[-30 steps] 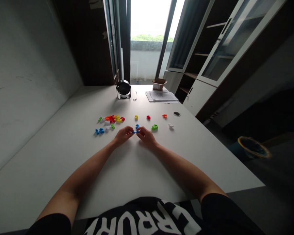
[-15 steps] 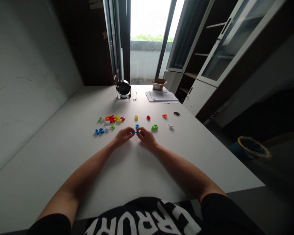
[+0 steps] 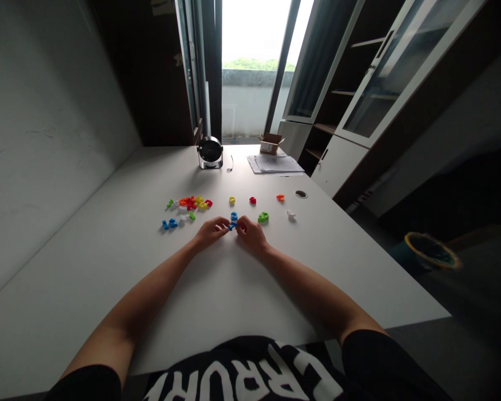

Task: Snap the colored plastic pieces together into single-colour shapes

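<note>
My left hand (image 3: 212, 231) and my right hand (image 3: 251, 233) meet at the middle of the white table. Between their fingertips is a small blue plastic piece (image 3: 232, 226), held tilted by both hands in a pinch. Its exact shape is too small to make out. Just beyond it another blue plastic piece (image 3: 234, 216) lies on the table. A green plastic piece (image 3: 263, 217) is right of my right hand. To the left of my left hand lie more blue pieces (image 3: 172, 223), a light green piece (image 3: 192, 215) and a white piece (image 3: 183, 218).
A heap of red, orange and yellow pieces (image 3: 191, 203) sits at the left. Single yellow (image 3: 232, 200), red (image 3: 253, 200), orange (image 3: 280, 197) and white (image 3: 291, 214) pieces lie apart. Farther back are a round black-and-silver device (image 3: 211, 151), papers (image 3: 278, 164) and a cardboard box (image 3: 270, 145).
The blue piece between my fingers has turned from lying nearly level to a slant. My hands have shifted only slightly; the other pieces stay where they were.
</note>
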`<action>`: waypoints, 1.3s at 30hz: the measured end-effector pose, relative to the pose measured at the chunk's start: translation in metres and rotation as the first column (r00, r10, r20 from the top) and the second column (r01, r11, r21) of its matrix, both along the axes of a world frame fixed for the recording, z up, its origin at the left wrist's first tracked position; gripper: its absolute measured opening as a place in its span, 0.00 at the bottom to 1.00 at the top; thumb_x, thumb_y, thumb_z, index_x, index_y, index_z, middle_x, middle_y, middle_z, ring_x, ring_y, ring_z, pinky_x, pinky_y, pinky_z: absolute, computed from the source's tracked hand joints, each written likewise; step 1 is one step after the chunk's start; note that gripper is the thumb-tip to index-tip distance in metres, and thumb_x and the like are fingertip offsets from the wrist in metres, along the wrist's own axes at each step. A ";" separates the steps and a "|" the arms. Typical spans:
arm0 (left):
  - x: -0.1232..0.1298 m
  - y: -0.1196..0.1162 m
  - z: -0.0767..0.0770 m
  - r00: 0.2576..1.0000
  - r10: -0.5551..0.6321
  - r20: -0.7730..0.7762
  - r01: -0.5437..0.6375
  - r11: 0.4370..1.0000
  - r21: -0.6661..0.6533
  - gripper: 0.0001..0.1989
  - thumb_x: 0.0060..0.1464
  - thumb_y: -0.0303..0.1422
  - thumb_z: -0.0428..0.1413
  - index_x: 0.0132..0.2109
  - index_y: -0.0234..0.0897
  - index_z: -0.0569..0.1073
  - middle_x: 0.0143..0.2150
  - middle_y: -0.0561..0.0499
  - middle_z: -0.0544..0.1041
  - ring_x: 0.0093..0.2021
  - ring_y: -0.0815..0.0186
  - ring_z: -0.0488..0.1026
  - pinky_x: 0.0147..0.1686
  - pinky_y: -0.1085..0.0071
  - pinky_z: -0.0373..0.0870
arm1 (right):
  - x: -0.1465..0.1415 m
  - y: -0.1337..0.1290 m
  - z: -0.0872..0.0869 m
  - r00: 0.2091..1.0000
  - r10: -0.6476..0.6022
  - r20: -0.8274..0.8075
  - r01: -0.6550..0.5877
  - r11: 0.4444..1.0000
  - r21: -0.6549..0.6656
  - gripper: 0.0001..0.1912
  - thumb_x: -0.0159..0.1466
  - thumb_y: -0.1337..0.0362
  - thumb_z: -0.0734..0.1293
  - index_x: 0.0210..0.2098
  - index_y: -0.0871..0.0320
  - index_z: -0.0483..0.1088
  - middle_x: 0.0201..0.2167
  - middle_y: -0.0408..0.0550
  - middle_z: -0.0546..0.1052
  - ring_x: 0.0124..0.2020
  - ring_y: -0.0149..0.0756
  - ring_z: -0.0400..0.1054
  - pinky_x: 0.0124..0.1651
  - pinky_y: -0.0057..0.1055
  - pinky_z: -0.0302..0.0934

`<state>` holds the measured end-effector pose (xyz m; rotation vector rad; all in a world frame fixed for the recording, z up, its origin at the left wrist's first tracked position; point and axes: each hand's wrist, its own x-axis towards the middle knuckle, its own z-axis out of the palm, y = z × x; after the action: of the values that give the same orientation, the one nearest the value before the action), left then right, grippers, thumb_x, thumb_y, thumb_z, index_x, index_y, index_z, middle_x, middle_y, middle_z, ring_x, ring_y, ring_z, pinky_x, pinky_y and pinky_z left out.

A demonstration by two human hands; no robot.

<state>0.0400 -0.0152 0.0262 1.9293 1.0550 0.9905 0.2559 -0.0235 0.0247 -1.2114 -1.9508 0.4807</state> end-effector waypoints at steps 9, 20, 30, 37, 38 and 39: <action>-0.001 0.001 0.002 0.985 -0.001 -0.171 0.031 0.985 0.169 0.18 0.57 0.38 0.62 0.55 0.46 0.77 0.51 0.46 0.77 0.51 0.58 0.73 0.45 0.62 0.75 | 0.001 0.001 -0.002 0.997 0.053 -0.049 -0.052 0.998 0.020 0.09 0.68 0.57 0.62 0.39 0.55 0.69 0.28 0.43 0.76 0.24 0.31 0.64 0.28 0.26 0.54; -0.001 0.003 0.003 0.955 0.000 -0.297 0.083 0.960 0.267 0.20 0.56 0.37 0.62 0.56 0.46 0.76 0.49 0.48 0.79 0.52 0.56 0.72 0.54 0.57 0.69 | 0.000 0.002 -0.006 0.996 0.080 -0.051 -0.078 0.997 0.028 0.07 0.69 0.59 0.63 0.39 0.55 0.70 0.31 0.44 0.78 0.27 0.32 0.69 0.32 0.26 0.59; -0.012 0.010 0.006 0.956 0.010 -0.295 0.052 0.978 0.203 0.20 0.54 0.39 0.63 0.54 0.43 0.76 0.48 0.47 0.79 0.49 0.57 0.74 0.51 0.60 0.71 | -0.001 0.001 -0.007 0.997 0.070 -0.017 -0.068 0.994 0.087 0.04 0.67 0.66 0.62 0.38 0.55 0.69 0.32 0.44 0.77 0.29 0.33 0.68 0.35 0.27 0.60; -0.019 0.040 -0.003 0.892 0.233 -0.386 -0.166 0.966 0.199 0.18 0.52 0.37 0.61 0.50 0.41 0.77 0.46 0.47 0.78 0.49 0.55 0.73 0.50 0.60 0.71 | -0.005 -0.006 0.001 0.998 -0.014 0.056 0.005 0.987 0.163 0.06 0.63 0.72 0.62 0.36 0.55 0.68 0.32 0.45 0.76 0.35 0.37 0.67 0.40 0.30 0.60; -0.018 0.044 -0.003 0.886 0.229 -0.402 -0.164 0.968 0.190 0.18 0.52 0.38 0.61 0.50 0.41 0.77 0.46 0.47 0.78 0.49 0.55 0.73 0.49 0.60 0.70 | -0.004 -0.005 0.002 0.997 -0.051 0.052 0.041 0.982 0.185 0.06 0.63 0.72 0.62 0.35 0.55 0.68 0.33 0.47 0.76 0.38 0.39 0.67 0.42 0.31 0.60; -0.016 0.048 -0.004 0.881 0.229 -0.414 -0.166 0.969 0.183 0.18 0.52 0.38 0.61 0.51 0.41 0.77 0.46 0.47 0.78 0.49 0.55 0.73 0.49 0.60 0.70 | -0.002 -0.003 0.003 0.995 -0.088 0.046 0.077 0.977 0.201 0.06 0.62 0.72 0.62 0.35 0.55 0.68 0.34 0.48 0.76 0.40 0.40 0.67 0.44 0.32 0.60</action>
<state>0.0243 0.0330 0.0227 2.2583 1.4938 0.7732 0.2538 -0.0260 0.0278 -1.1810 -1.9342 0.2057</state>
